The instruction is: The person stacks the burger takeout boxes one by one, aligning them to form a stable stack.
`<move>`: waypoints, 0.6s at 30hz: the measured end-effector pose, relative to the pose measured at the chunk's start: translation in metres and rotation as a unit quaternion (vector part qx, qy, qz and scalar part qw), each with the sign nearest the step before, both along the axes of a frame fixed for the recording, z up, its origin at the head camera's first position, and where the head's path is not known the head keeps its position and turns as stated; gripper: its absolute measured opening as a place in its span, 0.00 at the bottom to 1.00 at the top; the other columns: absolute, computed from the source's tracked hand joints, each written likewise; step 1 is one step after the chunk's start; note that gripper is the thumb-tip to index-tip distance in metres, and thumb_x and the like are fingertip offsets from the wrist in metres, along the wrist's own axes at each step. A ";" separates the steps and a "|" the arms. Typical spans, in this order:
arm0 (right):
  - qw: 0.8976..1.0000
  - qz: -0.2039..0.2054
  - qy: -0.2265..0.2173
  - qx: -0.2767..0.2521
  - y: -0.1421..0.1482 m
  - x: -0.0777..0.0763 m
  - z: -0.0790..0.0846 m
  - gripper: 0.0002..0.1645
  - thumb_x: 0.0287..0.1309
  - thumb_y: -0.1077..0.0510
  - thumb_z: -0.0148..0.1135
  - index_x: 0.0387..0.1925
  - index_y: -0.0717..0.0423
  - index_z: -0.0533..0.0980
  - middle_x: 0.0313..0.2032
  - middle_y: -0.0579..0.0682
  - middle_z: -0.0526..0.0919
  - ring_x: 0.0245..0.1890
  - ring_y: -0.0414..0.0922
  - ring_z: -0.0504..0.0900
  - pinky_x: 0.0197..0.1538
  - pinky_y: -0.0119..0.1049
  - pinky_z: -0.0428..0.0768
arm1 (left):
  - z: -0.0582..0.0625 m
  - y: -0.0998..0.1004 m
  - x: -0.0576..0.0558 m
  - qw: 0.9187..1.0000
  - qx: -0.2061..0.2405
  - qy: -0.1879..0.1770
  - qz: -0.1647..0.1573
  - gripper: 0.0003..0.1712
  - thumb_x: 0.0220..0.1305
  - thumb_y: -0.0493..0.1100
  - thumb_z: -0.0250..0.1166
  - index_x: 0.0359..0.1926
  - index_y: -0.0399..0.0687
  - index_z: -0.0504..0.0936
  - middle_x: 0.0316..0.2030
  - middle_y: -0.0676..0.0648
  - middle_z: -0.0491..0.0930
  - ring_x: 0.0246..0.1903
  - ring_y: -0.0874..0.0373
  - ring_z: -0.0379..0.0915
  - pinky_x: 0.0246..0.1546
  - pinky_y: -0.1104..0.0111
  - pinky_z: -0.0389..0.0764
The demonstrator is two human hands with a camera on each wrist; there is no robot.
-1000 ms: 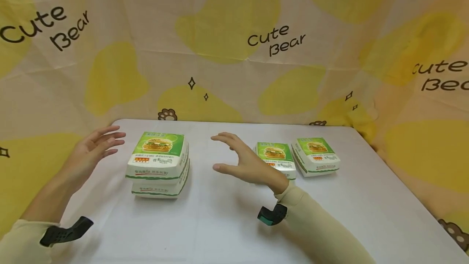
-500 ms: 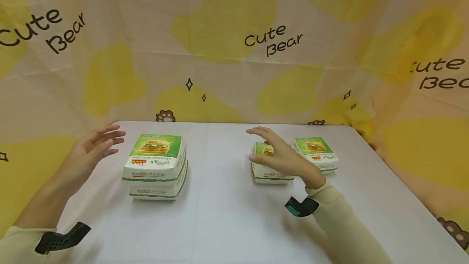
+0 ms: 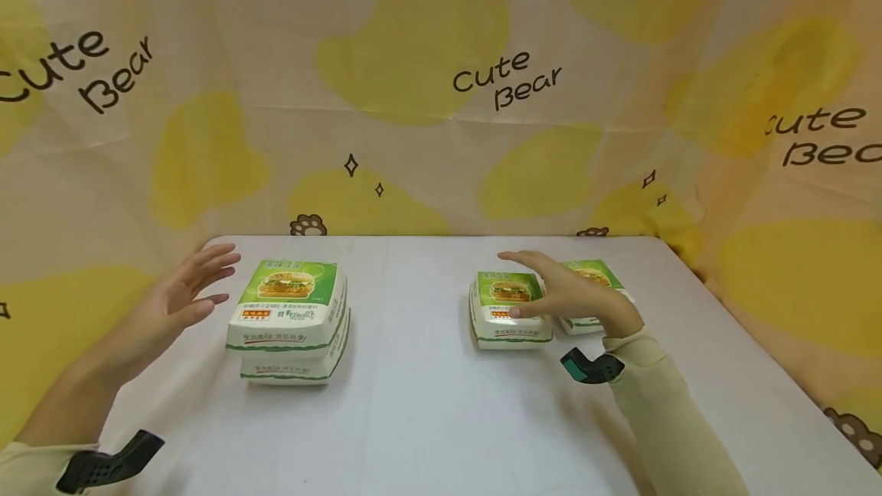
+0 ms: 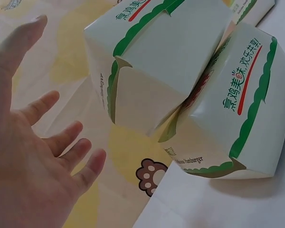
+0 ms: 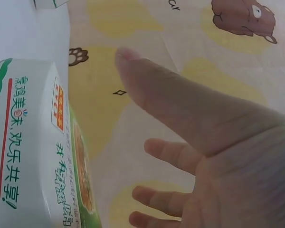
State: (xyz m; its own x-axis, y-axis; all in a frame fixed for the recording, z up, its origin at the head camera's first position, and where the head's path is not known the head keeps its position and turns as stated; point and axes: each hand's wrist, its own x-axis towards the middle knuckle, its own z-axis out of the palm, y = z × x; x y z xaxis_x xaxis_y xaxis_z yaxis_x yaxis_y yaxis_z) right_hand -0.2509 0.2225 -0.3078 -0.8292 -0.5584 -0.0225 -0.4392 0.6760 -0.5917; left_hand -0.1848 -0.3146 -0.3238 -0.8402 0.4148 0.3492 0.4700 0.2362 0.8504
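Two white-and-green burger boxes are stacked at the left of the table: the upper box point(image 3: 282, 320) sits slightly askew on the lower box point(image 3: 285, 370). My left hand point(image 3: 175, 308) hovers left of the stack, fingers spread and apart from it; both boxes also fill much of the left wrist view. My right hand point(image 3: 575, 297) is raised over the right pair, thumb and fingers parted, holding nothing. Its thumb overlaps the nearer burger box point(image 3: 513, 337) in the head view, while the hand partly hides the farther burger box point(image 3: 598, 272). In the right wrist view a burger box point(image 5: 31, 142) stands beyond the thumb.
A white table point(image 3: 413, 419) carries the boxes, with a broad stretch of its top between the stack and the right pair. Behind and beside it hangs a yellow-patterned cloth point(image 3: 413, 44) with bear lettering.
My right hand has moved rightward, from the middle of the table to over the right-hand boxes. My left hand stays beside the stack, its thumb spread a little wider. The boxes stay in place.
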 end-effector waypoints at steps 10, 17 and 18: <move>0.998 -0.013 -0.037 0.043 0.002 -0.002 0.003 0.60 0.44 0.42 0.75 0.74 0.42 0.52 0.75 0.58 0.48 0.74 0.62 0.51 0.70 0.65 0.55 | 0.003 -0.007 0.004 0.997 0.018 -0.010 -0.072 0.45 0.66 0.25 0.48 0.77 0.45 0.37 0.76 0.52 0.46 0.71 0.72 0.49 0.59 0.84 0.63; 0.995 -0.038 -0.051 0.073 0.004 -0.004 -0.006 0.62 0.44 0.44 0.76 0.75 0.44 0.50 0.75 0.62 0.47 0.75 0.65 0.48 0.70 0.67 0.54 | 0.001 -0.007 0.004 0.998 -0.016 -0.021 -0.064 0.50 0.63 0.25 0.53 0.77 0.48 0.36 0.76 0.50 0.44 0.69 0.76 0.52 0.58 0.85 0.65; 0.995 -0.035 -0.052 0.076 0.004 -0.004 -0.007 0.62 0.44 0.44 0.76 0.75 0.44 0.50 0.75 0.63 0.47 0.75 0.65 0.47 0.70 0.67 0.54 | 0.001 -0.007 0.004 0.997 -0.022 -0.023 -0.063 0.51 0.62 0.25 0.54 0.77 0.49 0.35 0.76 0.49 0.43 0.69 0.77 0.52 0.57 0.85 0.64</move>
State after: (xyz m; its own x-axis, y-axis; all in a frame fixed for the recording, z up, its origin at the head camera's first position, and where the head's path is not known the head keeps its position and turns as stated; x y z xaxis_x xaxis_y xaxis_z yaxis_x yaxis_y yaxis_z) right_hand -0.2549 0.2264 -0.3151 -0.8546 -0.4831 -0.1904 -0.3299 0.7883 -0.5194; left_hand -0.1810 -0.3215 -0.3228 -0.7952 0.5326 0.2899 0.4589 0.2159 0.8619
